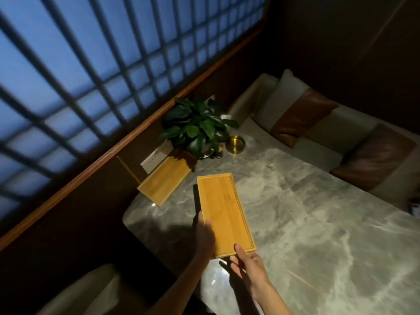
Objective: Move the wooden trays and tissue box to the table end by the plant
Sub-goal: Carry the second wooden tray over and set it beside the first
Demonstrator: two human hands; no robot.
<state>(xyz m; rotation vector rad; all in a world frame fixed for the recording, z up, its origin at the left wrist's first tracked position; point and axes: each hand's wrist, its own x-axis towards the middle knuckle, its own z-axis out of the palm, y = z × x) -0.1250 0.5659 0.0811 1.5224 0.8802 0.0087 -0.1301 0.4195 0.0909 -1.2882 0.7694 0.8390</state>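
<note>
I hold a long wooden tray [223, 212] above the marble table [318, 223], its far end pointing toward the potted plant [197, 126]. My left hand [204, 235] grips the tray's left long edge, thumb on top. My right hand [246, 264] holds the near short end, thumb on the rim. A second wooden tray [164, 181] lies at the table's left corner, just below the plant and partly in its shadow. No tissue box is in view.
A brass bowl [235, 144] and a small glass [219, 148] stand beside the plant. A bench with brown and pale cushions [302, 119] runs along the table's far side. A wall ledge with a socket plate [156, 159] and a lattice window border the left.
</note>
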